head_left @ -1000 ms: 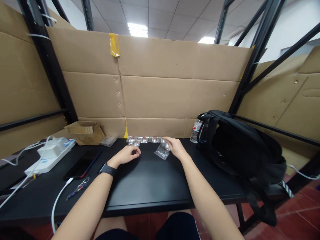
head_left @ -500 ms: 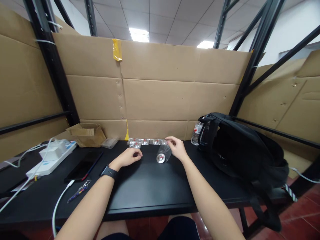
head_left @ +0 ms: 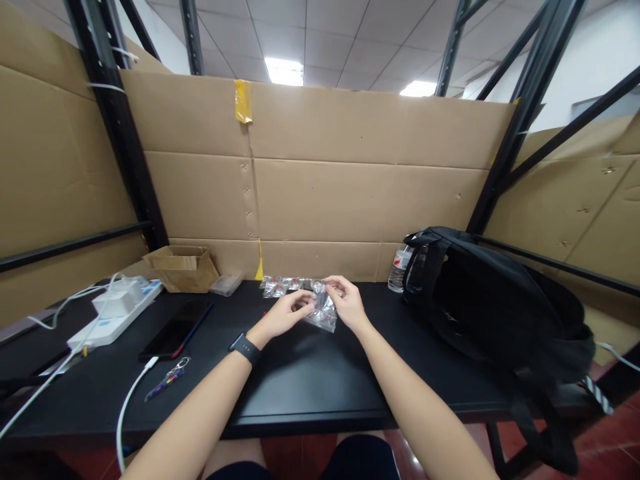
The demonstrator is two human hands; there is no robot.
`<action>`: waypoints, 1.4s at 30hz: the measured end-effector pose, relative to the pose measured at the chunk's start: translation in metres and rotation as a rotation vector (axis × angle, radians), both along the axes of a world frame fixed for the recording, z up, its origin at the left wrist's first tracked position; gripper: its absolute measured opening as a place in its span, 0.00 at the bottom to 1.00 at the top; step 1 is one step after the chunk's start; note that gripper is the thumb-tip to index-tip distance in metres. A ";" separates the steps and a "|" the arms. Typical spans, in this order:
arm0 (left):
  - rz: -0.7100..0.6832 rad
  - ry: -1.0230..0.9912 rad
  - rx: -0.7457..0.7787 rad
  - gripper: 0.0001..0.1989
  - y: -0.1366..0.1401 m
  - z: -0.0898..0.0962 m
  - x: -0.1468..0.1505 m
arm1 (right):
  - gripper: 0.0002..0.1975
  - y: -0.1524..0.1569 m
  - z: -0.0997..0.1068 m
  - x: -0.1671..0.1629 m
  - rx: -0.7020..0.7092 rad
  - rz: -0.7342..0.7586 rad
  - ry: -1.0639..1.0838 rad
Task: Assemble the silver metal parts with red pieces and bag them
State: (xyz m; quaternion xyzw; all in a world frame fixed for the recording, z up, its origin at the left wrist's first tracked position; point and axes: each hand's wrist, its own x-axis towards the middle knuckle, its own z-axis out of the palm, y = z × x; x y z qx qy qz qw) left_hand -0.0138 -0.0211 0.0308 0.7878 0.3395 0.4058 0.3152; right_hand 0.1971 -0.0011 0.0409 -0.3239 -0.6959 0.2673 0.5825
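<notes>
A small clear plastic bag (head_left: 324,319), crinkled and shiny, is between my two hands just above the black table. My right hand (head_left: 347,304) pinches its upper right part. The fingers of my left hand (head_left: 286,313) close on its left edge, with a dark watch (head_left: 245,347) on that wrist. Whatever is inside the bag is partly hidden by fingers and glare. Behind my hands, several small clear packets (head_left: 280,286) with silvery contents and red marks lie in a row along the cardboard wall.
At the left are a white power strip (head_left: 117,319), a phone (head_left: 175,330), a keychain (head_left: 167,379), a brown cardboard box (head_left: 183,270) and a clear flat case (head_left: 227,285). A water bottle (head_left: 399,268) and a black backpack (head_left: 495,313) stand at the right.
My left hand has moved right and taken hold of the bag. The bag's round silvery end, which lay on the table, no longer shows clearly. The view has shifted slightly.
</notes>
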 end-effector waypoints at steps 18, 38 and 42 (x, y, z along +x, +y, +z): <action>0.127 -0.219 -0.145 0.20 0.017 -0.014 -0.010 | 0.22 0.002 -0.008 -0.003 -0.314 0.213 0.171; 0.093 -0.030 0.034 0.25 0.005 -0.001 -0.012 | 0.39 -0.007 -0.006 0.004 -0.386 0.393 0.015; 0.191 -0.055 0.135 0.23 0.004 0.002 -0.012 | 0.45 -0.003 -0.007 0.005 -0.432 0.316 0.077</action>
